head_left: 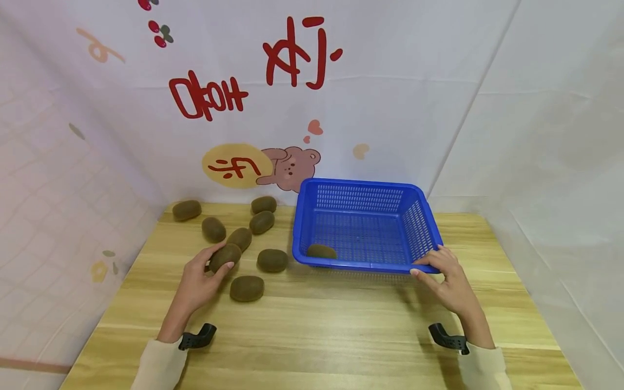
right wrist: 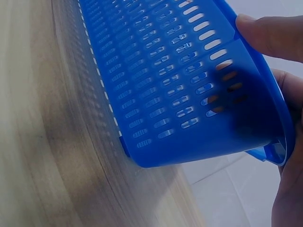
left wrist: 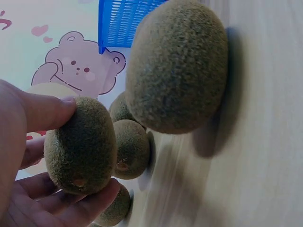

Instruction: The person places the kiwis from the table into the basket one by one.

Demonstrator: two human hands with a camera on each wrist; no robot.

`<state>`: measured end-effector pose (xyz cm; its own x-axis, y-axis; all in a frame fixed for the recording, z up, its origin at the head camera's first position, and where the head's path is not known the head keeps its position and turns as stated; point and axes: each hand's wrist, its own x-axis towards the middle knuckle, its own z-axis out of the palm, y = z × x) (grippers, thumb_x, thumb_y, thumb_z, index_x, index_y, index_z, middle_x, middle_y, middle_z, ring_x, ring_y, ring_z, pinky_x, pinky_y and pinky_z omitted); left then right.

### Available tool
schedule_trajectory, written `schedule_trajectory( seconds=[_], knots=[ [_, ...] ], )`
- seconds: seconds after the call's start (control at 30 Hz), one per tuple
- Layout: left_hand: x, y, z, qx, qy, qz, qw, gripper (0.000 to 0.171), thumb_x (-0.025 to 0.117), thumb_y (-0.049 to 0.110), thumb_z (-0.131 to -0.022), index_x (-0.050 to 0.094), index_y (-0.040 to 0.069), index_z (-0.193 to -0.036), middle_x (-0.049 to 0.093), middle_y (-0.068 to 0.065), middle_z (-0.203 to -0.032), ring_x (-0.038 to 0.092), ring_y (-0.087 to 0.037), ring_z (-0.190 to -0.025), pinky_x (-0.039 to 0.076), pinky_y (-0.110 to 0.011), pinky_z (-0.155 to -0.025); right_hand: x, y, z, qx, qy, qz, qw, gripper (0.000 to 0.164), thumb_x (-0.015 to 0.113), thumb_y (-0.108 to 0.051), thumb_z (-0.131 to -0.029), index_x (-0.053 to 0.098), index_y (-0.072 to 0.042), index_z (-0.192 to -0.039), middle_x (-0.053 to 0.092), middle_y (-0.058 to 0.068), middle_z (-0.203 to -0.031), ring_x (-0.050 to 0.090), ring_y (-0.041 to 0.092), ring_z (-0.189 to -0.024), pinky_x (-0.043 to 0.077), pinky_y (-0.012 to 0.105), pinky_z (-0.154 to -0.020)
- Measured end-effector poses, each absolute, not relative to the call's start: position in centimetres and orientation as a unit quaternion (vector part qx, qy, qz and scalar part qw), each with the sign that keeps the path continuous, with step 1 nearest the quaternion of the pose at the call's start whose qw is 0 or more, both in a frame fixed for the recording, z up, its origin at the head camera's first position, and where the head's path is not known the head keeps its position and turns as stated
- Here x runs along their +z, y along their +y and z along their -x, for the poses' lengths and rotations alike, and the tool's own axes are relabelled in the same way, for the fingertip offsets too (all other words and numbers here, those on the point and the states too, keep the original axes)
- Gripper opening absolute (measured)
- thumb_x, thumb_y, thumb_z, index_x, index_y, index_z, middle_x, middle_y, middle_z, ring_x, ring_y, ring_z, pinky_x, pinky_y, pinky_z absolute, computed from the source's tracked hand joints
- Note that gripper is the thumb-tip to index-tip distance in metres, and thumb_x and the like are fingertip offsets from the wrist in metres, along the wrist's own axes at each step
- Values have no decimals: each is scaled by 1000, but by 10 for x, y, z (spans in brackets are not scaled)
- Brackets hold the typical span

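Between thumb and fingers my left hand [head_left: 199, 279] holds a brown fuzzy kiwi [head_left: 225, 259], seen close up as the held kiwi [left wrist: 81, 146] in the left wrist view. Several other kiwis lie around it on the left part of the table, among them a near kiwi [head_left: 247, 288]. To the right stands a blue perforated plastic basket [head_left: 358, 265], with one kiwi [head_left: 321, 251] inside at its near left corner. My right hand [head_left: 450, 281] grips the basket's near right corner, thumb on the rim [right wrist: 258, 52]. Some of its fingers are hidden by the basket.
A wooden table [head_left: 312, 336] carries everything. White printed cloth [head_left: 390, 108] rises behind it and at both sides. A kiwi [head_left: 187, 210] lies near the table's far left corner, and two kiwis lie just left of the basket's far part.
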<state>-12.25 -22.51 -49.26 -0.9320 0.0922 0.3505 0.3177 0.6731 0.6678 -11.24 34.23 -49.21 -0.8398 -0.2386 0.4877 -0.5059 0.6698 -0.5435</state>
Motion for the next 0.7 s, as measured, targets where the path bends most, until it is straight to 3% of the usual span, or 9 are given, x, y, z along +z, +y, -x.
schedule_trajectory(
  seconds=[0.17, 0.4, 0.7],
  knots=[
    [-491, -223, 124, -391, -900, 116, 152, 50, 74, 13, -95, 59, 3, -142, 66, -21, -130, 67, -35, -110, 57, -35, -78, -492, 342, 112, 350, -892, -213, 192, 31, 83, -1, -80, 73, -28, -93, 69, -13, -90, 57, 1, -96, 17, 24, -124],
    [-486, -217, 130, -404, -896, 121, 138, 50, 72, 18, -98, 57, 4, -143, 64, -20, -134, 67, -35, -112, 56, -49, -80, -489, 342, 113, 350, -891, -214, 194, 30, 82, -1, -80, 73, -27, -93, 69, -12, -90, 57, 2, -95, 19, 27, -124],
    [-473, -206, 137, -426, -884, 142, 126, 51, 72, 18, -98, 56, 6, -145, 64, -17, -131, 65, -36, -114, 57, -54, -84, -489, 340, 112, 350, -893, -209, 189, 27, 82, -2, -81, 73, -25, -93, 69, -11, -91, 57, 2, -97, 18, 26, -123]
  ],
)
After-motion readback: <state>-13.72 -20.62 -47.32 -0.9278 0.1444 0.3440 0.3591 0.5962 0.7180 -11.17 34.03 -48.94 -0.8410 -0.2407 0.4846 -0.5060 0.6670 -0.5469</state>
